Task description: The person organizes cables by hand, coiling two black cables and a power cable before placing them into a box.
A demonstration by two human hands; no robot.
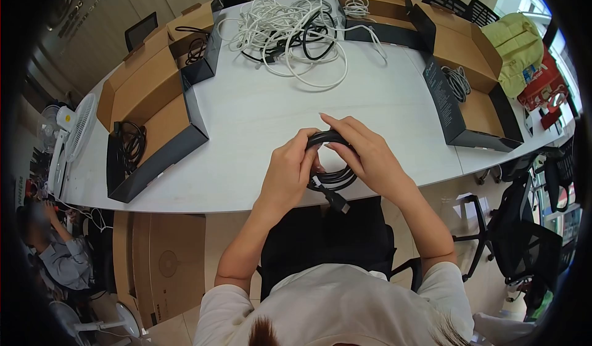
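A black cable (335,178) is wound into a round coil just over the table's front edge. One dark plug, which looks like an HDMI connector, hangs from it toward my lap. My left hand (288,166) is closed around the coil's left side. On the upper right, my right hand (365,150) grips the same coil between thumb and fingers. Beyond my hands lies a tangled heap of white cables (277,28), with some black cables (317,35) mixed in.
At left, an open box (157,139) holds black cables (128,146); a smaller box (203,62) stands behind it. Two more open boxes (481,121) (388,33) contain grey and white cables. A fan (77,127) and a seated person (65,253) are left, office chairs (524,235) right.
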